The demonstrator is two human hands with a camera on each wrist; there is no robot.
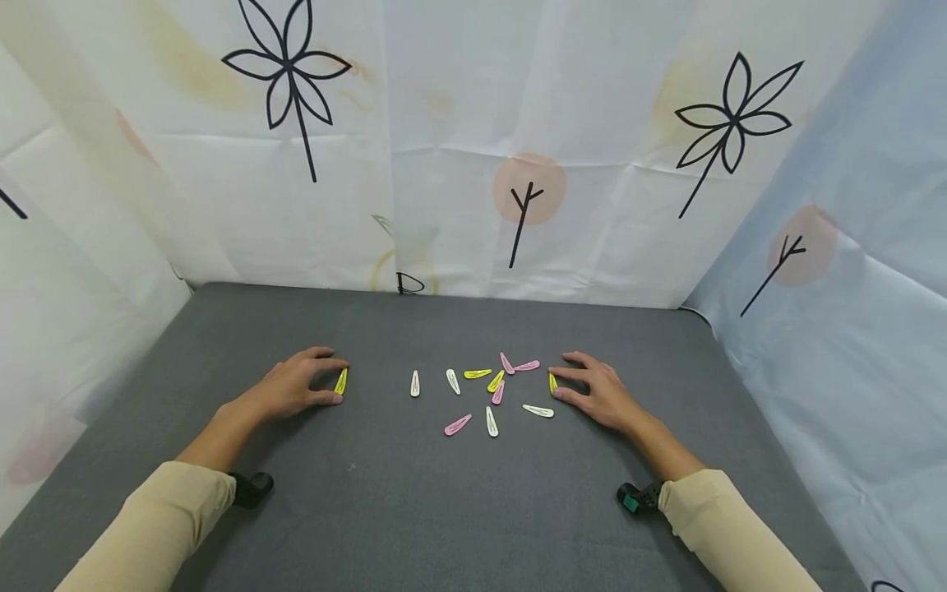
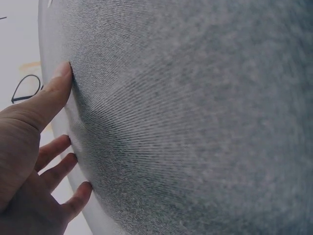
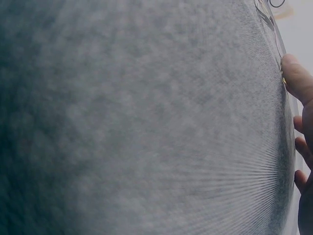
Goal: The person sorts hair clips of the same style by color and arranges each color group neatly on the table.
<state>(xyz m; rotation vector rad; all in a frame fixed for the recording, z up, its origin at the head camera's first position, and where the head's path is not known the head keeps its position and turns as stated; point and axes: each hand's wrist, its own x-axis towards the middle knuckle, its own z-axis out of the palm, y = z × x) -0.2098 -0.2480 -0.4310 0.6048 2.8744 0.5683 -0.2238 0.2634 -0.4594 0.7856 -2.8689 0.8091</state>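
Observation:
On the left side of the table, my left hand (image 1: 296, 386) pinches a yellow snap hair clip (image 1: 341, 382) by its ends, between thumb and forefinger. My right hand (image 1: 601, 393) holds another yellow hair clip (image 1: 552, 384) the same way, just right of the scattered clips. Between the hands lie more clips: a white clip (image 1: 415, 384) nearest the left hand, a yellow clip (image 1: 496, 381) against a pink clip (image 1: 499, 393) in the middle, and a white clip (image 1: 538, 411) close to the right hand. Both wrist views show fingertips at the cloth; the left clip is hidden there.
Grey cloth covers the table (image 1: 355, 510). Printed white curtains (image 1: 459, 99) enclose its back and sides. Further loose clips include a pink clip (image 1: 458, 425) and a white clip (image 1: 491, 422) toward the front, and a pink clip (image 1: 527, 366) further back.

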